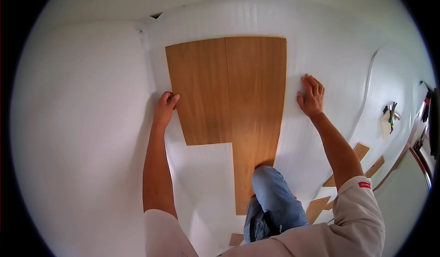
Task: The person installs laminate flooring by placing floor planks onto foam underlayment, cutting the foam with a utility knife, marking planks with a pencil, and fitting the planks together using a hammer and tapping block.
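Two brown wood-look floor planks lie side by side on white foam underlay [256, 16]. The left plank [201, 92] is shorter, and its far end roughly lines up with that of the longer right plank [256, 87]. A thin seam runs between them. My left hand [167, 106] is at the left plank's outer edge, thumb and curled fingers closed on it. To the right of the longer plank, my right hand [312, 94] rests on the underlay, fingers stretched out and holding nothing. My knee, in blue jeans [275, 193], is over the near part of the longer plank.
A white wall [82, 119] rises close on the left. At right, a hammer [393, 117] lies on the underlay by a pale scrap [384, 125]. Several cut plank pieces [361, 151] lie at lower right, and a small piece [236, 239] sits near my legs.
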Demonstrator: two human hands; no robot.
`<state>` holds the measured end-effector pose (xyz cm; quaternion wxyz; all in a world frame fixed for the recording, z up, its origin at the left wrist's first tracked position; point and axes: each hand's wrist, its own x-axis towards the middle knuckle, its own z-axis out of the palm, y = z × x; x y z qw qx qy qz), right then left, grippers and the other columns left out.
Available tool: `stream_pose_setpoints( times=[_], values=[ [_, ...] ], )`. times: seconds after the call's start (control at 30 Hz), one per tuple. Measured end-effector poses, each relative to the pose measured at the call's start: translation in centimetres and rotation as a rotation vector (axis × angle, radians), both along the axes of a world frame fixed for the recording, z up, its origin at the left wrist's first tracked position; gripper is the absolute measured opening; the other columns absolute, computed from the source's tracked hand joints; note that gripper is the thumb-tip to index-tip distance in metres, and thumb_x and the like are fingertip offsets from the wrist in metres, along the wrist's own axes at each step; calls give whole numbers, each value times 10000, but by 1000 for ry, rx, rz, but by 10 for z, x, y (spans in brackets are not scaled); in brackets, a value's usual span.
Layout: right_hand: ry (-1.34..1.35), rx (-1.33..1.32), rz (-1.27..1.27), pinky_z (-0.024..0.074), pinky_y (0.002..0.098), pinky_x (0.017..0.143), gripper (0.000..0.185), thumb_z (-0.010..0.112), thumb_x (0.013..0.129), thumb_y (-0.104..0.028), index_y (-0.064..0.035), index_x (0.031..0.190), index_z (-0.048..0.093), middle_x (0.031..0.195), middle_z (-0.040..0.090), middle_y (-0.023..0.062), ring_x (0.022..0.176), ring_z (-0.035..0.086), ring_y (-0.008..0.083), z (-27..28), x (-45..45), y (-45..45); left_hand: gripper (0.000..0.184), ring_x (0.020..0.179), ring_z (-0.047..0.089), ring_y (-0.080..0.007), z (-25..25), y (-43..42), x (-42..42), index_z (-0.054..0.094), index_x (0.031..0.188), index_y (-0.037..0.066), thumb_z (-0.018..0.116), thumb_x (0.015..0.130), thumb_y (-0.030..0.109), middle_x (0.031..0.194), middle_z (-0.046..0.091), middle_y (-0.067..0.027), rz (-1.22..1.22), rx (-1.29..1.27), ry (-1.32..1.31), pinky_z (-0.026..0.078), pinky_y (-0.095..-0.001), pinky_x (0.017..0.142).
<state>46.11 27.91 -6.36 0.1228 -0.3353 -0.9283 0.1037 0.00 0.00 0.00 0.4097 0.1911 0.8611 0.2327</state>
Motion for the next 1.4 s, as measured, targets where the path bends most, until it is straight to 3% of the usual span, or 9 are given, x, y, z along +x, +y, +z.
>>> stream_pose_setpoints(
  times=[0.07,0.1,0.2,0.3,0.47,0.77,1.0,1.27,1.4],
  values=[
    [11,1,-122,391,455,1047,405,732,864,-212,-82,1231,622,1331,565,117,1237,499,317,2,-11,4,403,696,511,-145,-4,13,7,602,952,25,624,997,425,762,584,-37,37,-32,19,474,-311,709],
    [-95,-56,-119,391,455,1047,405,732,864,-212,-82,1231,622,1331,565,117,1237,499,317,43,0,-34,403,696,511,-145,10,-18,24,602,952,25,624,997,425,762,584,-37,38,-98,-82,474,-311,709],
    [132,-321,-489,426,445,986,286,707,904,-193,-57,1141,621,1229,582,130,1157,508,355,36,-57,-58,416,675,478,-164,13,-13,15,543,873,19,615,1005,407,735,557,-46,-33,-109,-80,462,-324,685],
    [123,-120,-602,391,478,990,230,674,932,-201,-58,1102,615,1219,550,149,1128,478,363,17,-88,-80,425,674,463,-202,14,-13,21,498,847,4,605,1014,379,726,532,-82,-34,-148,-22,453,-351,684],
    [117,-110,-574,369,491,990,197,651,940,-195,-66,1085,613,1223,539,138,1124,465,357,4,-88,-81,394,701,446,-250,14,-13,23,508,881,-20,601,1023,335,750,521,-141,-57,-109,79,443,-382,700],
    [143,-102,-555,368,489,979,172,637,939,-192,-73,1061,611,1192,542,128,1111,469,352,8,-92,-79,397,608,463,-259,13,-13,15,531,866,-24,613,1017,333,700,538,-152,-93,-111,82,430,-393,608],
    [128,-128,-558,380,497,972,169,629,943,-163,-60,1075,607,1202,551,147,1097,484,369,16,-94,-79,421,611,479,-299,15,-16,15,533,844,-16,618,1012,360,688,560,-171,-173,-134,162,447,-414,622],
    [125,-120,-561,378,501,973,179,625,942,-168,-66,1088,603,1193,549,147,1102,479,372,16,-93,-79,462,705,608,-407,16,9,1,615,845,-7,587,1009,424,758,648,-220,-558,-382,290,480,-483,648],
    [105,-115,-565,369,494,981,201,640,929,-200,-76,1084,610,1200,541,143,1117,474,361,12,-90,-79,454,719,614,-409,20,9,4,622,843,-5,581,1012,415,776,660,-220,-522,-367,292,484,-486,661]
  ],
)
